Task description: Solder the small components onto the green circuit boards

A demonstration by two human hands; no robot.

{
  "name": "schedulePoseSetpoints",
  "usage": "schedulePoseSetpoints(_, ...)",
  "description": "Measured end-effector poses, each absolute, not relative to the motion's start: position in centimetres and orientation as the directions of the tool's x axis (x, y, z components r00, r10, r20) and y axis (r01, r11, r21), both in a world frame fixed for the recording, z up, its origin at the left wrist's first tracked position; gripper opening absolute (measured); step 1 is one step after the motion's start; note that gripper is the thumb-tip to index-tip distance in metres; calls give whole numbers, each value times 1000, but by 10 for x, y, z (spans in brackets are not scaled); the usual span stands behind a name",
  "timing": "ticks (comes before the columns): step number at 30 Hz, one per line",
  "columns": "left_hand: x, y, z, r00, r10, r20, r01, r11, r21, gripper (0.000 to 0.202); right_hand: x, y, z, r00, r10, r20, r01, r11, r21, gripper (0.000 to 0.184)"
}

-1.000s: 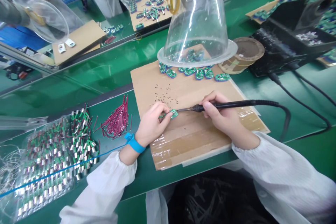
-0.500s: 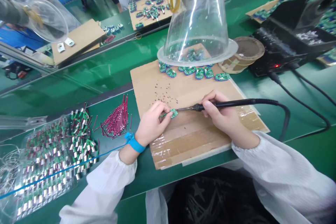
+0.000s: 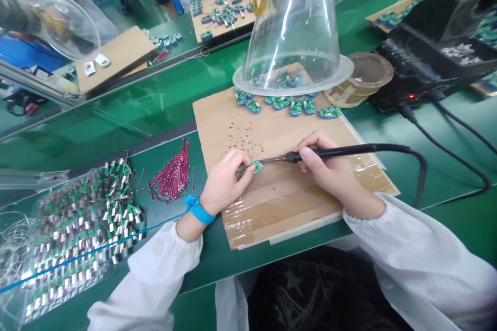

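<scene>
Between the fingers of my left hand (image 3: 229, 178) is a small green circuit board (image 3: 257, 167), partly hidden by the fingertips, over the cardboard sheet (image 3: 287, 217). A blue wrist strap (image 3: 202, 212) circles that wrist. My right hand (image 3: 324, 168) is closed round the black handle of a soldering iron (image 3: 345, 151). The iron points left, and its tip is at the upper edge of the board; whether it touches is too small to tell. Dark specks dot the cardboard beyond my left hand.
Red wires (image 3: 173, 176) and rows of small metal parts with green and red leads (image 3: 77, 232) lie at left. A clear fume hood (image 3: 293, 46) hangs over several boards (image 3: 295, 107). At right stand a round tub (image 3: 359, 80) and a black soldering station (image 3: 411, 72). Co-workers are across the bench.
My hands, the board and the iron look almost unmoved. In the background, a co-worker's hand at the upper left has shifted, and the view has tilted very slightly.
</scene>
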State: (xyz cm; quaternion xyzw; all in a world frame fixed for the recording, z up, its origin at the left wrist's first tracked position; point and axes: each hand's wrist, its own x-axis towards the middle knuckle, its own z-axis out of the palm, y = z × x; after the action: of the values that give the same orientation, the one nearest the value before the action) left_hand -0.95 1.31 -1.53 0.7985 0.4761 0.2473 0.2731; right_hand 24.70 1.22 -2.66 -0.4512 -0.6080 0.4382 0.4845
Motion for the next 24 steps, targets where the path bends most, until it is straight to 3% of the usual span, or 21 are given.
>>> schedulePoseSetpoints(3,-9,12,-15,416,896,154,620,-404,673,8,245,12,-27,-115,970,213,130,228,-965,16)
schedulePoseSetpoints(9,-10,8,-15,308,925,220,585,-367,723,10,242,18,-25,279,878,389,-33,414,-910,15)
schedulePoseSetpoints(14,-11,10,-12,370,913,174,565,-370,737,9,242,18,-27,144,902,407,54,404,-913,17)
schedulePoseSetpoints(24,-12,12,-10,448,887,111,584,-384,715,7,242,9,-28,-73,951,300,213,309,-927,23)
